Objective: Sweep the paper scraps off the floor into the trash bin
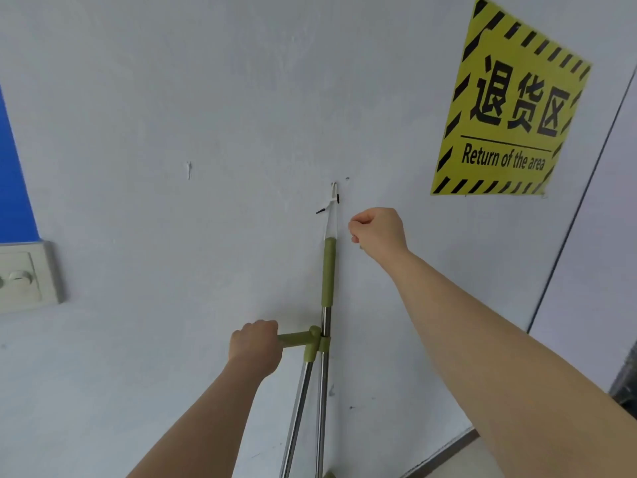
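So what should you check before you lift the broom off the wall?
1. Left hand wrapped round the green side handle: ok.
2. Right hand on the broom: not ok, it is a loose fist beside the hanging loop, holding nothing visible.
3. Loop off the wall hook: not ok, it appears to hang there.
4. Both metal poles joined at the green clip: ok.
5. Broom head and dustpan free below: cannot tell, out of view.
6. Paper scraps and trash bin located: cannot tell, neither is in view.
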Action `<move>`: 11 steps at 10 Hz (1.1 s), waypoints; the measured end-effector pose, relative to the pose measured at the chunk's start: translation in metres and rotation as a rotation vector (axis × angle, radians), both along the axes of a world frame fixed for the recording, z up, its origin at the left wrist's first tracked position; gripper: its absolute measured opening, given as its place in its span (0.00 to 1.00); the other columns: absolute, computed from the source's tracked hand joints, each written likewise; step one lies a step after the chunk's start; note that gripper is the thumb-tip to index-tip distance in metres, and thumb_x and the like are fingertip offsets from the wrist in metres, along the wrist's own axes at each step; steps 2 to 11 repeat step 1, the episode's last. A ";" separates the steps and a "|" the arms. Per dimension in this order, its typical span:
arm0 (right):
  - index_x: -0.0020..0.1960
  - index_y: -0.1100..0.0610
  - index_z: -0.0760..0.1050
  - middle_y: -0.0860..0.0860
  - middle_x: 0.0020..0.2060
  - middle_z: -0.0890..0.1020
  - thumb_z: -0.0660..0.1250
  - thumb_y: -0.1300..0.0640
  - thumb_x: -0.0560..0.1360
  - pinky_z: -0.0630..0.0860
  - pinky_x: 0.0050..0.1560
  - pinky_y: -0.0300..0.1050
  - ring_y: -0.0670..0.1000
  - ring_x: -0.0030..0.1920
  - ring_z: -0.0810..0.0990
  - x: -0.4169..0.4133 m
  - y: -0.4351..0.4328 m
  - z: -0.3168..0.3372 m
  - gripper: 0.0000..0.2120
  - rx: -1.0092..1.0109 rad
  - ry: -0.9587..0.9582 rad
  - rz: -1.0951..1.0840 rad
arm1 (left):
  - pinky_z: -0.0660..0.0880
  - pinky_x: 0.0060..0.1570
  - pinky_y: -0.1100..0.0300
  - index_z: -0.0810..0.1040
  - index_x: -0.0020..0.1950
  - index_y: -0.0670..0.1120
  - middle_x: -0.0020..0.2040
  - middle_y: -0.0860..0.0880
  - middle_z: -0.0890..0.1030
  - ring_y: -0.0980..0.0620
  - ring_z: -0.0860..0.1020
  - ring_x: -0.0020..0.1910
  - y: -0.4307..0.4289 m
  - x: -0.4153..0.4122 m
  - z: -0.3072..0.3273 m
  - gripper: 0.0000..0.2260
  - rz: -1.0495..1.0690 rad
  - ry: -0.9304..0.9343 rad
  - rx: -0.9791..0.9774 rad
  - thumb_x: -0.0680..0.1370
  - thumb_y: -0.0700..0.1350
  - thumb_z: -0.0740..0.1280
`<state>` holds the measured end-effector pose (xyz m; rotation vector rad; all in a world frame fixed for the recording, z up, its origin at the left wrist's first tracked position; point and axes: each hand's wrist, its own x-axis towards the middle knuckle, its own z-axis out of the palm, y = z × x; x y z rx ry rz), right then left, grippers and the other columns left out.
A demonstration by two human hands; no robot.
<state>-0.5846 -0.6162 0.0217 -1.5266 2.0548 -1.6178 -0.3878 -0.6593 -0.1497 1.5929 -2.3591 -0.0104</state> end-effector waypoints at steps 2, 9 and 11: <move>0.48 0.74 0.76 0.70 0.45 0.80 0.64 0.63 0.71 0.69 0.37 0.47 0.51 0.35 0.72 0.015 0.019 0.000 0.13 0.032 -0.014 -0.034 | 0.72 0.54 0.57 0.74 0.65 0.50 0.59 0.51 0.79 0.50 0.77 0.58 0.007 0.025 0.016 0.16 -0.013 0.090 0.029 0.79 0.52 0.60; 0.48 0.74 0.76 0.70 0.45 0.80 0.64 0.63 0.71 0.69 0.37 0.47 0.51 0.35 0.72 0.015 0.019 0.000 0.13 0.032 -0.014 -0.034 | 0.72 0.54 0.57 0.74 0.65 0.50 0.59 0.51 0.79 0.50 0.77 0.58 0.007 0.025 0.016 0.16 -0.013 0.090 0.029 0.79 0.52 0.60; 0.48 0.74 0.76 0.70 0.45 0.80 0.64 0.63 0.71 0.69 0.37 0.47 0.51 0.35 0.72 0.015 0.019 0.000 0.13 0.032 -0.014 -0.034 | 0.72 0.54 0.57 0.74 0.65 0.50 0.59 0.51 0.79 0.50 0.77 0.58 0.007 0.025 0.016 0.16 -0.013 0.090 0.029 0.79 0.52 0.60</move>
